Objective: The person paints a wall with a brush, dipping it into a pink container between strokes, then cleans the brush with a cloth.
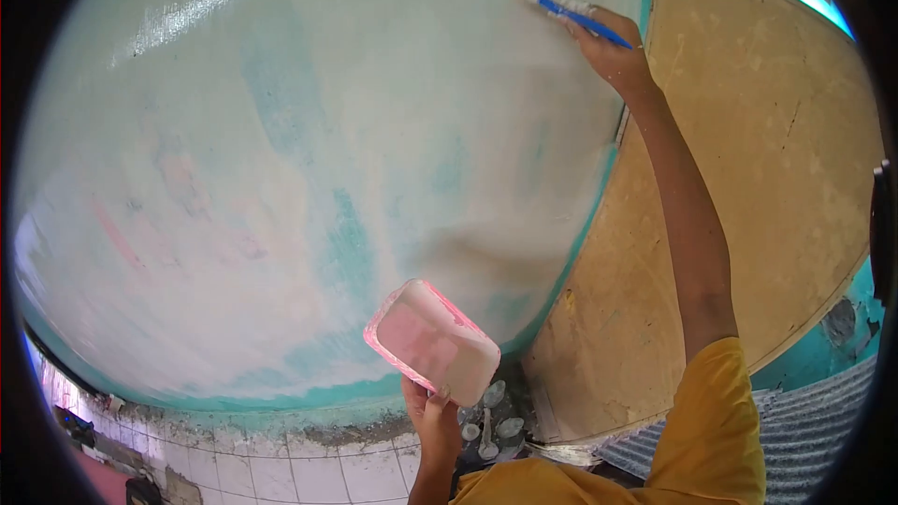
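Note:
My right hand [608, 42] is raised at the upper right, its fingers wrapped round the blue handle of a paintbrush [589, 22]. The brush's pale tip meets the wall [393, 84], which carries streaky whitish paint over turquoise. Low in the middle, my left hand [436, 416] grips the near edge of a paint tray [430, 341], thumb on its rim. This shallow tray is pink and white, smeared with paint, and tilted so its inside shows.
A tan wooden panel [739, 168] stands against the wall on the right. White floor tiles [309, 479] run along the wall's foot. Several small containers [496, 421] sit on the floor near the tray. Grey corrugated sheet [814, 440] lies at lower right.

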A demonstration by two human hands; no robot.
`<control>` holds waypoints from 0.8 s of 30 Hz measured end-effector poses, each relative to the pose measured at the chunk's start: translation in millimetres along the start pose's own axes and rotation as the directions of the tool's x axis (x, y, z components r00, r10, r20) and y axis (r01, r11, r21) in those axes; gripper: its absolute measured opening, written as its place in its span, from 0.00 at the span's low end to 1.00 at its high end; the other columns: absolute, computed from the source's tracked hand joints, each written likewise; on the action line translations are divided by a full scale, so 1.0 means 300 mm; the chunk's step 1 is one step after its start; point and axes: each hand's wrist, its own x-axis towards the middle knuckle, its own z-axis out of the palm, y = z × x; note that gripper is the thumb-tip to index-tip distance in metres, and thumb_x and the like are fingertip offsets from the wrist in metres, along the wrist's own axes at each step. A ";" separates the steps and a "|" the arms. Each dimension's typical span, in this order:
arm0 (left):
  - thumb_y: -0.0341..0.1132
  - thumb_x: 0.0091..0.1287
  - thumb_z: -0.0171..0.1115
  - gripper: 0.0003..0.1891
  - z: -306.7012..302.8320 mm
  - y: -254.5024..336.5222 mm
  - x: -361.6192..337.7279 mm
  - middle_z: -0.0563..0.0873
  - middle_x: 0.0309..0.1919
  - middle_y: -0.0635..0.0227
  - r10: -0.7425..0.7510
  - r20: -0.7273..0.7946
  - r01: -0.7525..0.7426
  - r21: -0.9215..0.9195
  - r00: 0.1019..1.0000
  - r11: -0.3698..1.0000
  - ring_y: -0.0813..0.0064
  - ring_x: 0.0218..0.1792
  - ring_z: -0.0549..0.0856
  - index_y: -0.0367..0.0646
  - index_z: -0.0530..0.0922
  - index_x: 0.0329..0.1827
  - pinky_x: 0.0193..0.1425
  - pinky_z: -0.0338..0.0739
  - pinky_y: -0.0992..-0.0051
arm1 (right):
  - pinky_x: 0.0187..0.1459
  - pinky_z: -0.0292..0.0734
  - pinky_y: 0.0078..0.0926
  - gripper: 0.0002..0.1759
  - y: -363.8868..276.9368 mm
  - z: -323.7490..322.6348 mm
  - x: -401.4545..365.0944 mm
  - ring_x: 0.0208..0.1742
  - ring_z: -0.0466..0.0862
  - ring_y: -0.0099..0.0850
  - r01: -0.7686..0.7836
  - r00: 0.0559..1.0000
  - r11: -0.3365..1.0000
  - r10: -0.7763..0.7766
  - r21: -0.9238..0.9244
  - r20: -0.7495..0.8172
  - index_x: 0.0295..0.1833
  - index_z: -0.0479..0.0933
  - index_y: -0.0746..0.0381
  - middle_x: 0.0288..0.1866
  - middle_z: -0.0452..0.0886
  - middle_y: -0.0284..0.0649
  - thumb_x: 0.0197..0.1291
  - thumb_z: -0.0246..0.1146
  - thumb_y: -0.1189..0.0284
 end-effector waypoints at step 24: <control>0.45 0.60 0.65 0.43 -0.065 0.019 0.088 0.67 0.65 0.62 0.067 0.147 -0.099 0.226 0.987 0.969 0.67 0.66 0.69 0.41 0.53 0.74 0.67 0.67 0.62 | 0.40 0.80 0.17 0.14 -1.072 -0.162 -0.911 0.43 0.82 0.21 -0.758 -0.175 -0.209 0.978 0.617 0.116 0.53 0.78 0.67 0.48 0.82 0.38 0.63 0.66 0.76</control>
